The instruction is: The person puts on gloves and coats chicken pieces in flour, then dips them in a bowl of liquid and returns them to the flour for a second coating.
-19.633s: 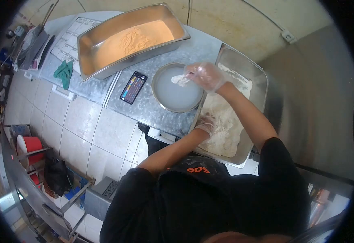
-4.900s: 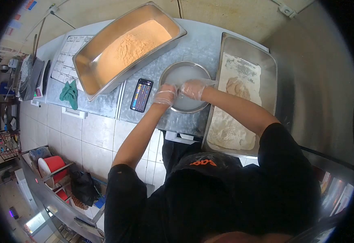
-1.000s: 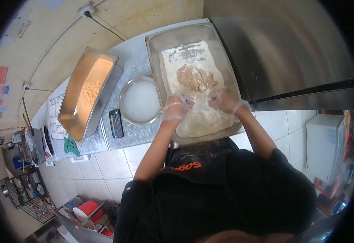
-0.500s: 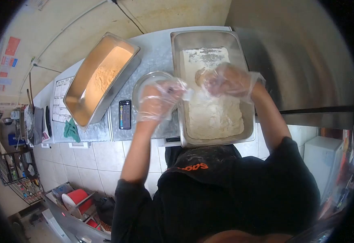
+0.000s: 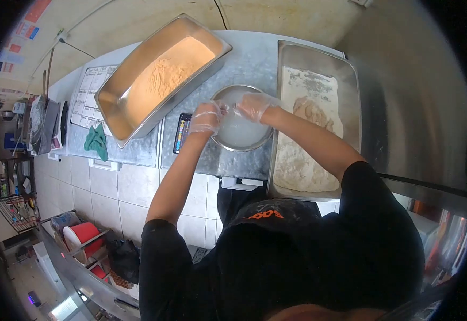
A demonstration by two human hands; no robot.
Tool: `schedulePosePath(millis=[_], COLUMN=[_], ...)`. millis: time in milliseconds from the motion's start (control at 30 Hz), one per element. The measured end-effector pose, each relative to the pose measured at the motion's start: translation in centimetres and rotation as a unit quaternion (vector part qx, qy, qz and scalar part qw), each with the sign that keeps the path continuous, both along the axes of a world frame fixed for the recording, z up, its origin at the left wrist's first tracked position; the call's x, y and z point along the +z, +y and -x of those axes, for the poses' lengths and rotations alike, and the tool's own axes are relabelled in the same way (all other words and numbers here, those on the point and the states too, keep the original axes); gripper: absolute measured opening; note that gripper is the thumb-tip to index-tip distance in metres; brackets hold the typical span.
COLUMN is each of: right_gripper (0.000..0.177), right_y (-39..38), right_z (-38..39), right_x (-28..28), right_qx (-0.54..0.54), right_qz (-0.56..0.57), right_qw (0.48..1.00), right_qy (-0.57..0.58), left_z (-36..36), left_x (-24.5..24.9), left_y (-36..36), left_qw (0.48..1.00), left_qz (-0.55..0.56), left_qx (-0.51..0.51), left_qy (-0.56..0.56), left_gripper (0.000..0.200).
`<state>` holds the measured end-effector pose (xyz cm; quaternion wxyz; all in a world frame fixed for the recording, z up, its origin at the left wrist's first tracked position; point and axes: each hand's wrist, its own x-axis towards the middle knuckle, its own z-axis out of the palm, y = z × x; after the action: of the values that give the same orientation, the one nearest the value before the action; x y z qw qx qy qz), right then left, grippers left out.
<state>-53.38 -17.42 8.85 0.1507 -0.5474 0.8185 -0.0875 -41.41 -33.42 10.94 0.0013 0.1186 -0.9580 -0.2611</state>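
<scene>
right over the bowl [image 5: 242,149] — poised with the left hand [image 5: 209,117] and the right hand [image 5: 254,106], both in thin clear gloves, fingertips almost meeting. curling the left above the bowl's left rim, hiding a stretch of it. reaching farther in with the right, above the milky liquid [image 5: 244,134], fingers bent toward the left. no judging the grip from here: too small and blurred between the fingertips to make out a pinched piece or bare fingers.

looking just right of the round steel bowl, finding the long metal tray [image 5: 351,112], crossed from above by the right forearm. spotting white powder [image 5: 303,168] spread inside, thick at the near end, thin and patchy at the far end. glimpsing a tan lump [image 5: 311,109] on the powder too, partly hidden by the forearm.

over to the left — catching a phone [image 5: 182,128] on the grey countertop [image 5: 255,59], screen lit, partly covered by the left glove. beyond it, meeting a deep metal pan [image 5: 182,97], set at a slant, with orange powder [image 5: 166,77] mounded inside. next, passing a green cloth [image 5: 96,140] at the counter's front edge and a sheet with a written grid [image 5: 86,96] beside the pan. down low, noticing pale floor tiles [image 5: 142,187] and a red bucket [image 5: 86,238].
</scene>
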Motion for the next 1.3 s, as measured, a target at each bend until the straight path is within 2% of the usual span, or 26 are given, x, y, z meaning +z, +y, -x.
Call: schedulePosePath(millis=[33, 100, 167, 233, 267, 333, 367, 433, 467, 533, 667, 733, 767, 800, 833, 867, 933, 967, 1033, 1067, 1133, 1200, 1267, 1300], right_gripper=[0.02, 0.021, 0.022, 0.024, 0.024, 0.024, 0.024, 0.02, 0.02, 0.018, 0.021, 0.023, 0.023, 0.024, 0.025, 0.025, 0.03, 0.03, 0.031, 0.031, 0.031, 0.031, 0.033, 0.035], right_y=[0.0, -0.1, 0.5, 1.0, 0.9, 0.6, 0.5, -0.1, -0.2, -0.5, 2.0, 4.9, 6.5, 8.3, 10.2, 12.3, 16.7, 18.4, 21.7, 23.1, 25.7, 31.5, 33.7, 33.2], right_z=[-0.2, -1.0, -1.9, -2.7, -2.4, -1.7, -1.2, -0.5, -0.7, -0.4, 1.1, 2.5, 2.9, 3.2, 3.4, 3.7, 4.2, 4.1, 3.4, 3.1, 2.2, 1.0, -3.3, -5.0], right_x=[-1.4, -4.1, -3.8, -1.0, -1.1, -1.2, -0.7, 2.4, 2.4, 2.8, 4.3, 5.5, 6.2, 7.2, 8.3, 10.2, 14.1, 15.1, 16.1, 15.0, 10.0, -0.3, -3.2, -0.3], right_qx=[-0.002, -0.018, -0.038, 0.0, -0.004, 0.014, 0.012, -0.027, -0.03, 0.008, 0.0, 0.088, 0.079, 0.056, 0.031, 0.023, -0.003, -0.012, -0.12, -0.129, -0.31, -0.255, -0.231, -0.197], right_qz=[0.013, -0.013, -0.037, 0.018, 0.019, -0.019, -0.018, -0.001, -0.001, -0.013, -0.009, 0.168, 0.166, 0.277, 0.382, 0.384, 0.232, 0.234, 0.08, 0.08, -0.04, -0.06, -0.214, -0.255], right_qw=[1.0, 1.0, 0.998, 0.998, 0.998, 0.999, 0.999, 1.0, 1.0, 1.0, 0.999, 0.981, 0.982, 0.945, 0.877, 0.876, 0.941, 0.941, 0.978, 0.976, 0.945, 0.963, 0.947, 0.94], right_qy=[-0.011, -0.013, -0.013, -0.056, -0.056, 0.023, 0.023, -0.004, -0.006, -0.024, -0.039, -0.033, -0.036, -0.168, -0.291, -0.291, -0.245, -0.245, -0.154, -0.155, -0.099, -0.072, -0.061, -0.114], left_z=[-0.4, -1.3, -1.8, -1.9, -1.9, -1.8, -1.8, -1.5, -1.5, -0.8, -0.5, -0.2, 0.1, 0.3, 0.5, 1.0, 2.4, 3.1, 4.6, 5.2, 5.8, 3.8, 1.8, 0.1], left_x=[-0.9, -2.8, -5.1, -6.7, -6.9, -5.0, -3.8, -0.9, -0.5, 0.7, 4.3, 7.5, 9.4, 11.4, 12.7, 13.3, 13.8, 13.5, 12.0, 9.9, 4.3, 1.6, -2.5, -6.9], left_y=[-0.1, 0.0, 0.3, 0.5, 0.4, 0.3, 0.0, -0.7, -0.5, -0.1, 1.3, 3.0, 4.2, 5.6, 6.9, 8.3, 11.1, 12.7, 16.1, 17.5, 19.9, 23.5, 25.7, 27.1], left_qw=[0.999, 0.998, 0.995, 0.982, 0.981, 0.989, 0.989, 0.997, 0.997, 1.0, 0.999, 0.997, 0.997, 0.995, 0.993, 0.993, 0.985, 0.983, 0.969, 0.967, 0.94, 0.974, 0.94, 0.938], left_qz=[0.042, 0.055, 0.069, 0.148, 0.148, 0.119, 0.12, 0.032, 0.032, 0.004, -0.031, -0.076, -0.079, -0.091, -0.101, -0.102, -0.053, -0.054, -0.034, -0.037, -0.093, 0.021, -0.005, 0.027], left_qx=[-0.015, -0.03, -0.049, -0.109, -0.113, -0.084, -0.087, -0.071, -0.074, 0.003, -0.026, -0.008, -0.016, -0.037, -0.057, -0.065, -0.154, -0.162, -0.205, -0.213, -0.273, -0.222, -0.323, -0.334], left_qy=[0.007, -0.025, -0.054, -0.05, -0.049, -0.027, -0.027, 0.016, 0.015, -0.021, 0.009, 0.009, 0.004, 0.01, 0.016, 0.012, 0.064, 0.062, 0.135, 0.133, 0.184, -0.039, -0.108, -0.086], left_gripper=[0.019, 0.02, 0.02, 0.02, 0.02, 0.017, 0.017, 0.015, 0.015, 0.016, 0.015, 0.015, 0.015, 0.014, 0.015, 0.015, 0.017, 0.017, 0.018, 0.018, 0.023, 0.026, 0.033, 0.039])
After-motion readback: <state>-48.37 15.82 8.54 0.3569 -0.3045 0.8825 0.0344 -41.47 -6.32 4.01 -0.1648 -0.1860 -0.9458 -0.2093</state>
